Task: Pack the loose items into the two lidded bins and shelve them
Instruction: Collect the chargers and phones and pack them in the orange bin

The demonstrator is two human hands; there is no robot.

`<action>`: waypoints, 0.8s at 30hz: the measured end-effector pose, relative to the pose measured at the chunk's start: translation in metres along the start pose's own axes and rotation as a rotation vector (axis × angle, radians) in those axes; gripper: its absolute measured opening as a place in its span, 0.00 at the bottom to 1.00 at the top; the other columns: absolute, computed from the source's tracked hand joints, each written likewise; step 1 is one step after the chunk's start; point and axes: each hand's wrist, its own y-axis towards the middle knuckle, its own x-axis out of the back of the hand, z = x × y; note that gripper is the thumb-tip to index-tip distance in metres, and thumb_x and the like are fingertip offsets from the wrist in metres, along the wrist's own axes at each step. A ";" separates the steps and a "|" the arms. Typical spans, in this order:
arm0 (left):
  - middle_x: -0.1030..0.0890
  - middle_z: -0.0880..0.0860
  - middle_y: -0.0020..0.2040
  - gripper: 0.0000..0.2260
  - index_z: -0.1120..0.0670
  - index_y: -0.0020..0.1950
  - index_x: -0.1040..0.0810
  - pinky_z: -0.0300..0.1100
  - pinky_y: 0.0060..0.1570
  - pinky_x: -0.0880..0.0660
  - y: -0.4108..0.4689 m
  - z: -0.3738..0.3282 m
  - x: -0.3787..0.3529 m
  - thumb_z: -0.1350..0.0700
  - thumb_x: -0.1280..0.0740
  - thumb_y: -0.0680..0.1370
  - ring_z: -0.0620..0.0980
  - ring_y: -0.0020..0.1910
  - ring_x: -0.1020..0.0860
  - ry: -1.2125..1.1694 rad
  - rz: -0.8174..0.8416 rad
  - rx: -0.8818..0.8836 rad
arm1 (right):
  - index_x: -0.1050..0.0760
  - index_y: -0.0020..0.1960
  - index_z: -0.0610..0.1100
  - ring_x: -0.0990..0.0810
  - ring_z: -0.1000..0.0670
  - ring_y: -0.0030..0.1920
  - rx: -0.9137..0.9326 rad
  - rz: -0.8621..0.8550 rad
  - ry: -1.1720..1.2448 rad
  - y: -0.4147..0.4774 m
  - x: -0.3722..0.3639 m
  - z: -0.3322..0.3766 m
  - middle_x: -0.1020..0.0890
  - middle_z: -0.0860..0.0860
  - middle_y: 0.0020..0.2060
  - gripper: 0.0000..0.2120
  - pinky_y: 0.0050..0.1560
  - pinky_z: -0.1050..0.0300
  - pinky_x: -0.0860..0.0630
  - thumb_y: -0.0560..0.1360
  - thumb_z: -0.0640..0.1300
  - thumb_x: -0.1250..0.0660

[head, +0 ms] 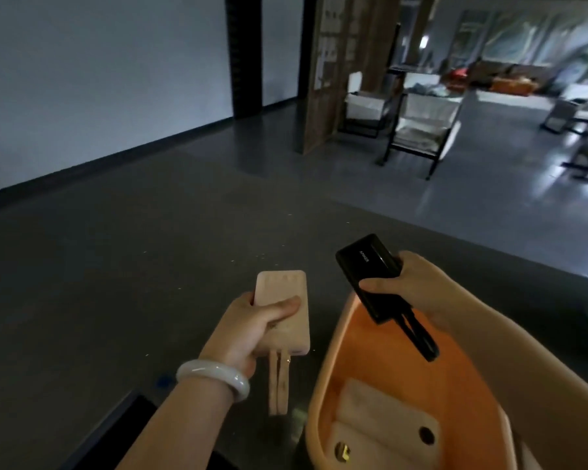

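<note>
My left hand [252,329] grips a pale pink power bank [280,293] with two short cables hanging from its near end, held over the floor left of the bin. My right hand [411,283] grips a black power bank [362,262] whose black strap dangles above the orange bin [330,368]. The bin stands open at the lower right, no lid in sight. Inside it lie two pale flat items [381,418], one with a dark round hole.
A dark grey floor [150,249] spreads ahead to a light wall with a black skirting. Black-framed chairs [418,127] and a wooden partition [333,62] stand at the far right. A dark object edge [116,432] shows at the bottom left.
</note>
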 end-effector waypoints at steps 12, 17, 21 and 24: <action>0.17 0.52 0.53 0.31 0.47 0.60 0.27 0.50 0.43 0.19 0.016 0.019 -0.040 0.47 0.22 0.59 0.53 0.50 0.17 0.179 0.238 0.096 | 0.32 0.63 0.64 0.23 0.58 0.54 -0.037 0.227 -0.359 -0.003 0.020 -0.092 0.22 0.63 0.53 0.29 0.56 0.56 0.26 0.67 0.54 0.24; 0.18 0.52 0.53 0.28 0.47 0.58 0.28 0.58 0.52 0.21 0.018 0.019 -0.041 0.50 0.21 0.62 0.54 0.51 0.18 0.201 0.166 0.080 | 0.28 0.55 0.65 0.22 0.57 0.52 -0.082 0.358 -0.355 0.028 0.003 -0.101 0.20 0.62 0.50 0.20 0.45 0.65 0.29 0.67 0.53 0.24; 0.18 0.53 0.54 0.27 0.47 0.59 0.28 0.57 0.52 0.21 0.014 0.022 -0.045 0.51 0.21 0.65 0.54 0.52 0.18 0.179 0.133 0.085 | 0.28 0.61 0.61 0.24 0.53 0.58 -0.156 0.463 -0.331 0.043 -0.012 -0.119 0.21 0.60 0.55 0.26 0.57 0.56 0.27 0.65 0.53 0.23; 0.19 0.52 0.55 0.27 0.46 0.61 0.28 0.56 0.52 0.20 0.011 0.024 -0.050 0.51 0.21 0.65 0.54 0.52 0.19 0.189 0.130 0.080 | 0.29 0.61 0.62 0.26 0.53 0.58 -0.169 0.542 -0.370 0.048 -0.018 -0.124 0.23 0.61 0.56 0.26 0.59 0.53 0.31 0.66 0.51 0.23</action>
